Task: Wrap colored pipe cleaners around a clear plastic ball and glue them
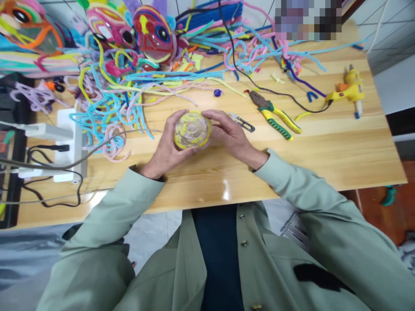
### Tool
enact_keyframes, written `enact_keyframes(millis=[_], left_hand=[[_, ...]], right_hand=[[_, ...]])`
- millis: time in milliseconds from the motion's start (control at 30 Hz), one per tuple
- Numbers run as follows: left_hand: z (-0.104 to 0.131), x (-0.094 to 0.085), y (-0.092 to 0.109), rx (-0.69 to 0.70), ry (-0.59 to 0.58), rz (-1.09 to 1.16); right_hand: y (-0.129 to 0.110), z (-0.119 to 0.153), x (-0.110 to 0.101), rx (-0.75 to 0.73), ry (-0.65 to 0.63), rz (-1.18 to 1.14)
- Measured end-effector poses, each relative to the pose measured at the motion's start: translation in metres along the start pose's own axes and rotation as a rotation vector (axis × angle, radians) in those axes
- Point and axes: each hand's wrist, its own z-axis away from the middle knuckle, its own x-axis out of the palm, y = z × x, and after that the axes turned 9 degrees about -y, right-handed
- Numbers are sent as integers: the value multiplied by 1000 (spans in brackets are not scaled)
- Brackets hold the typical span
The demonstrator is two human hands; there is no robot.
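Observation:
Between my hands is a round, domed piece, mottled yellow and greyish tan with ring-like swirls and a yellow rim. My left hand curves around its left side, with the thumb along the lower edge. From the right, my right hand grips it with bent fingers at the upper right edge; part of that thumb is hidden. Thread snips lie just beyond my right hand. Farther right are pliers with yellow and green handles.
Loose fuzzy pipe cleaners spread across the back and left. Colourful decorated masks stand behind them. A white power strip with cords sits at left. A yellow glue gun lies at right, its black cable crossing the table.

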Motion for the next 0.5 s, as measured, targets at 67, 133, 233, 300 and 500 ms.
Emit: enact_keyframes(millis=[67,133,233,300,500], left_hand=[[1,-1,-2,9,15,21],[1,-2,-5,22,13,30],[1,-5,-7,34,-4,23],[1,-9,-5,18,-10,41],[6,-28,2,-126,-87,71]], right_hand=[[4,-2,3,-21,10,-16],[6,-3,6,-41,13,-35],[7,-4,10,-51,5,-60],[8,-4,9,-64,6,-106],[12,-8,3,-88,52,-153]])
